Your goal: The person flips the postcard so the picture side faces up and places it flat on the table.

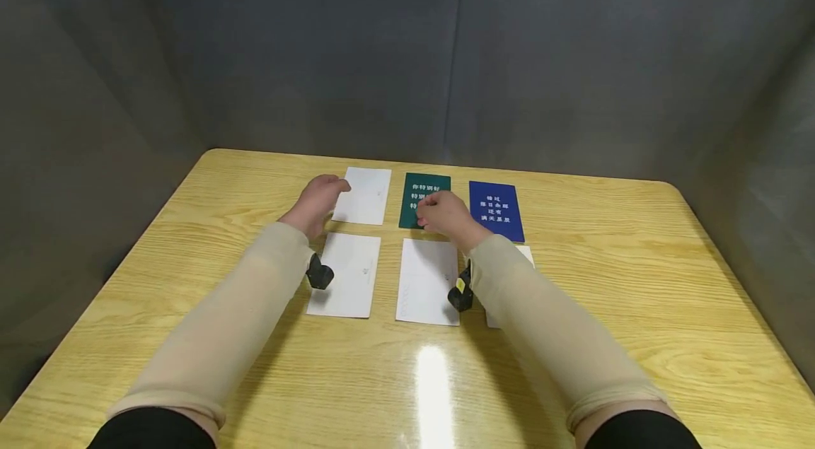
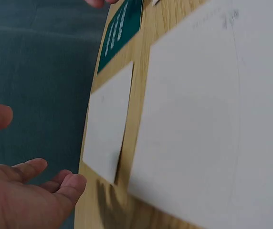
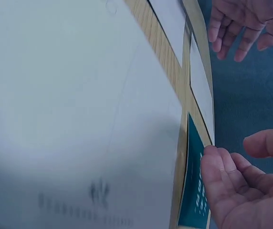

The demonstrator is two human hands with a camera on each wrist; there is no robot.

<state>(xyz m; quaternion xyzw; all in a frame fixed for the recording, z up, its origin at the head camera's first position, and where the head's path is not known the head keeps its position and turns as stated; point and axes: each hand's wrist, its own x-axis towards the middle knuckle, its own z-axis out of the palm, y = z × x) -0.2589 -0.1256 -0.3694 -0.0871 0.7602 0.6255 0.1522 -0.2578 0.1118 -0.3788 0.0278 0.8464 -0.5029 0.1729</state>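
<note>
My left hand hovers at the left edge of the back-left white card. Its fingers hold nothing, and the thumb stands apart from them in the left wrist view. Over the lower part of a green card with white Chinese characters is my right hand. Loosely bent fingers show there in the right wrist view, with nothing between them and the thumb. Just right of that hand lies a blue card, also printed with white characters.
A front row holds a left white card, a middle white card and a right white card mostly hidden by my right forearm. All cards lie on a wooden table. A dark grey curtain hangs behind.
</note>
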